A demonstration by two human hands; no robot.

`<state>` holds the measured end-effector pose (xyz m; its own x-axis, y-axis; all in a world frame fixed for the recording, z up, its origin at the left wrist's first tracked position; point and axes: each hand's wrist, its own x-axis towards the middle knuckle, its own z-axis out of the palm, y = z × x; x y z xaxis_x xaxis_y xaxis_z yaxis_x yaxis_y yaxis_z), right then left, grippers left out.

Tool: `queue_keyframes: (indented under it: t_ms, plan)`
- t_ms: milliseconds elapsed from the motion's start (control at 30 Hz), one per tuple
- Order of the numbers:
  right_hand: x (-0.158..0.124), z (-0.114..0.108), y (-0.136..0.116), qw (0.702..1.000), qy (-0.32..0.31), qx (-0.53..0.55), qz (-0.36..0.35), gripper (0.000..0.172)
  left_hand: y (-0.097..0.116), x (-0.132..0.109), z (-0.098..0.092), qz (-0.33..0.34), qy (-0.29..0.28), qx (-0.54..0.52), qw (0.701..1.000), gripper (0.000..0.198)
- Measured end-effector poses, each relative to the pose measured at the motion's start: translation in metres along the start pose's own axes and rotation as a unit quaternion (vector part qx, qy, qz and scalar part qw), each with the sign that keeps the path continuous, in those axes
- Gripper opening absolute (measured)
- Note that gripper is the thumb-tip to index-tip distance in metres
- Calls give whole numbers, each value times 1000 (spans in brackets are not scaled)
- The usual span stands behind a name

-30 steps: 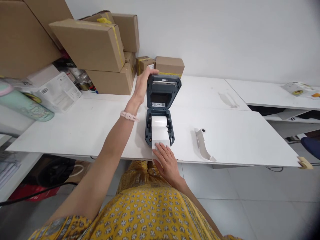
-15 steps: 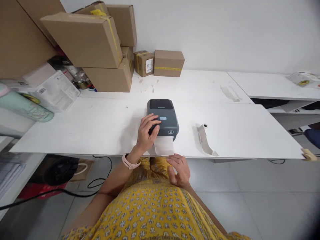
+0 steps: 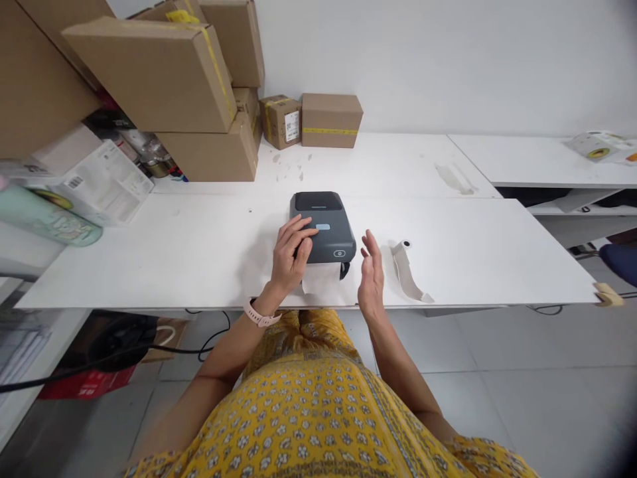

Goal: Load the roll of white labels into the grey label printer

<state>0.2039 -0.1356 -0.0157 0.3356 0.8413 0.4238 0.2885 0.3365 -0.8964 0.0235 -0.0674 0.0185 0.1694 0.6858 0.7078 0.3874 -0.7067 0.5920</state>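
A dark grey label printer [image 3: 326, 239] stands on the white table. White label paper [image 3: 321, 277] sticks out of its front toward the table edge. My left hand [image 3: 290, 255] rests on the printer's left side and top, fingers spread near the light blue panel. Just right of the printer, my right hand [image 3: 371, 272] is raised with fingers stretched out and nothing in it. A small paper roll [image 3: 405, 265] lies farther right, its curled strip trailing toward the front edge.
Stacked cardboard boxes [image 3: 159, 79] fill the back left, with two smaller boxes [image 3: 332, 119] beside them against the wall. A mint green bottle [image 3: 50, 214] and a white package [image 3: 102, 186] lie at the left. Black cables [image 3: 169, 348] run below the table.
My right hand has left the paper's lower end and moved up to the printer's right side, its fingers straightened. The paper sticks out less. My left hand stays on the printer.
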Motion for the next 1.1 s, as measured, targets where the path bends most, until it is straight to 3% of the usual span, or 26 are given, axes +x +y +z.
queue_keyframes:
  t_ms: [100,300,400,433,500,567,633,700,867,1100]
  plan:
    - [1,4,1,999,-43,-13,-1,51,-2,-7,1,-4,-9,-1,1000,36]
    - [12,11,15,1000,-15,-16,20,38,-5,-27,12,-53,31,-21,998,30]
    - [20,18,29,994,-52,35,85,57,-7,-36,20,-139,88,-40,986,23]
    - [21,20,34,990,-63,63,112,64,-7,-40,22,-186,111,-54,975,30]
    - [21,21,41,977,-82,114,159,73,-9,-47,25,-296,133,-108,940,63]
    - [19,20,46,964,-100,145,198,81,-11,-52,26,-396,109,-191,891,84]
    - [16,19,48,953,-111,163,228,86,-12,-56,26,-450,69,-266,850,86]
    - [14,18,48,949,-100,174,242,85,-12,-58,26,-457,49,-300,836,83]
    - [10,20,54,956,-96,153,231,79,-15,-60,27,-430,46,-284,856,77]
    - [2,30,77,985,-82,86,127,72,-21,-63,38,-383,88,-239,888,72]
